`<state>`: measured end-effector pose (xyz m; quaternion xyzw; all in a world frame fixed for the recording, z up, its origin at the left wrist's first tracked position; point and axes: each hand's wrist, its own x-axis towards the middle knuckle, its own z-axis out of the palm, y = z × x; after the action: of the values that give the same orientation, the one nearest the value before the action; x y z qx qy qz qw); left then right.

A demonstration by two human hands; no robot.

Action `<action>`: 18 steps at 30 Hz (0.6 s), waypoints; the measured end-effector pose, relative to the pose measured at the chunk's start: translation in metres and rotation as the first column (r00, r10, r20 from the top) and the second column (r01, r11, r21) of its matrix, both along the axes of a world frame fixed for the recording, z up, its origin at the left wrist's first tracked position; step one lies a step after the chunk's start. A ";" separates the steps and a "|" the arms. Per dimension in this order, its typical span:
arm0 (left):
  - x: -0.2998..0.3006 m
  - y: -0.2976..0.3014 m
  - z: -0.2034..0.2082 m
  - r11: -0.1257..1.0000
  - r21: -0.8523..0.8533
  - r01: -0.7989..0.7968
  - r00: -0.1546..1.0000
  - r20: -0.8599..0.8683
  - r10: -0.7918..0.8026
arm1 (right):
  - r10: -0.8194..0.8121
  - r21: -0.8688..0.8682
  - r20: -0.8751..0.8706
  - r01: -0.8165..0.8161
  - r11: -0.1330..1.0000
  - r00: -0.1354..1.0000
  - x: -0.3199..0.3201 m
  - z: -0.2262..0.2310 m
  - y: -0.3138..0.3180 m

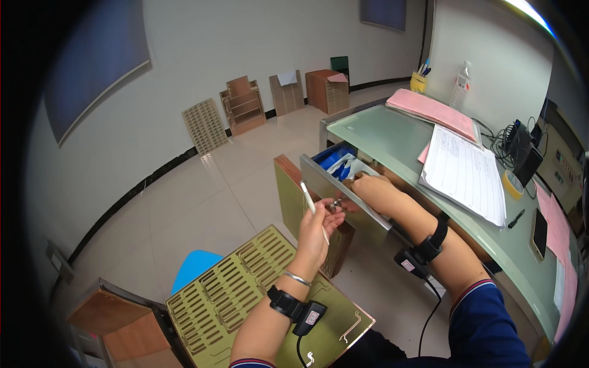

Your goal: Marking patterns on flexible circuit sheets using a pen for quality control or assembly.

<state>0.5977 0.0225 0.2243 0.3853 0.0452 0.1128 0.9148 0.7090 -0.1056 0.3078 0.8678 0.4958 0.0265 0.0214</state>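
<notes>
My left hand (318,228) has a slim white pen (309,197) pinched between thumb and fingers, with the pen pointing up and away. Its fingertips are beside a small metal knob (334,205) on the front of a pulled-out desk drawer (356,199); whether they touch it I cannot tell. My right hand (368,187) reaches over the drawer front and down inside, its fingers mostly hidden. Close to it in the drawer lie blue and white packets (339,164). A large yellow-green circuit panel (257,276) with copper tracks lies below my left forearm.
On the glass-topped desk (362,132) are an open ruled notebook (463,172), pink papers (429,110), a plastic bottle (460,86), tape (513,184), a phone (539,233) and cables. More panels (288,178) stand beside the drawer. A blue seat (195,270) shows behind the circuit panel.
</notes>
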 end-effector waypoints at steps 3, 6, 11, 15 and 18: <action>-0.001 0.001 0.002 1.000 -0.002 0.003 1.000 -0.010 -0.003 | -0.030 0.002 -0.023 0.030 1.000 0.999 -0.001 0.000 -0.001; -0.001 0.001 0.001 1.000 0.001 0.000 1.000 -0.010 0.000 | -0.039 0.043 -0.132 0.045 0.998 0.991 0.000 -0.001 -0.002; 0.000 0.000 0.002 1.000 -0.002 -0.005 1.000 -0.006 0.005 | -0.029 0.077 -0.228 0.047 0.996 0.973 0.012 -0.011 -0.001; 0.000 0.000 0.004 1.000 -0.002 -0.005 1.000 -0.013 0.005 | -0.060 0.001 -0.080 0.060 0.998 0.995 0.008 -0.008 -0.001; -0.001 0.001 0.003 1.000 -0.006 -0.007 1.000 -0.027 0.006 | -0.100 -0.002 -0.052 0.100 0.995 0.994 -0.001 -0.003 -0.001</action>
<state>0.5967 0.0234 0.2270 0.3839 0.0592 0.1104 0.9148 0.7076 -0.1066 0.3051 0.8919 0.4521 0.0030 0.0098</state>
